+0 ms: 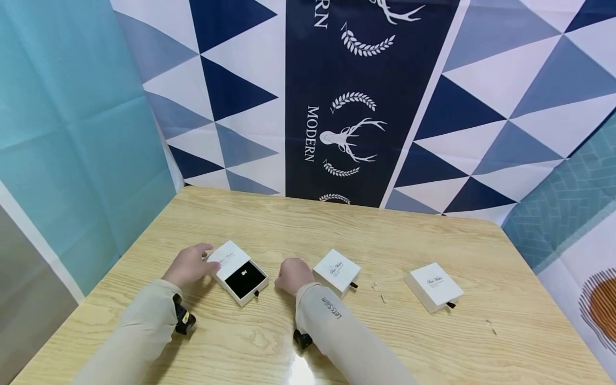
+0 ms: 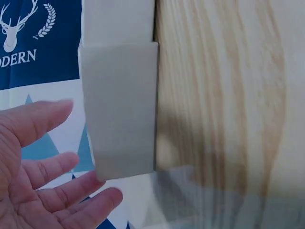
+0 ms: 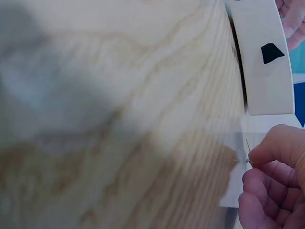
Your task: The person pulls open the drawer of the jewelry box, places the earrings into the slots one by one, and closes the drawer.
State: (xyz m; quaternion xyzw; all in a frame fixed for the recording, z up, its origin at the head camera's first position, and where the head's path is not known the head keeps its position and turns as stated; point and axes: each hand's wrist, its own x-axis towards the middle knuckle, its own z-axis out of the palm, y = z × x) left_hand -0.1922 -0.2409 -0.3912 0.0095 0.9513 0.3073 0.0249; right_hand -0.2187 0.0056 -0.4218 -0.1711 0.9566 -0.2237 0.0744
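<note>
At the left of the head view, a small white box (image 1: 230, 258) lies with its drawer (image 1: 260, 293) slid partly out. A black pad (image 1: 240, 285) fills the drawer, and a small metallic earring (image 1: 244, 272) sits on it. My left hand (image 1: 189, 266) is at the box's left end, its fingers spread and loosely bent; in the left wrist view the thumb stands off the box (image 2: 120, 109). Just right of the drawer, my right hand (image 1: 294, 275) pinches a small earring with a thin post (image 3: 248, 146) between thumb and forefinger, the other fingers curled in.
Two more white boxes stand to the right, a middle box (image 1: 337, 271) and a right box (image 1: 434, 286), each with a black pull tab. Small earrings (image 1: 383, 299) lie between them, and another tiny piece (image 1: 491, 327) lies farther right. A patterned cloth (image 1: 250, 96) hangs behind the wooden table (image 1: 250, 342).
</note>
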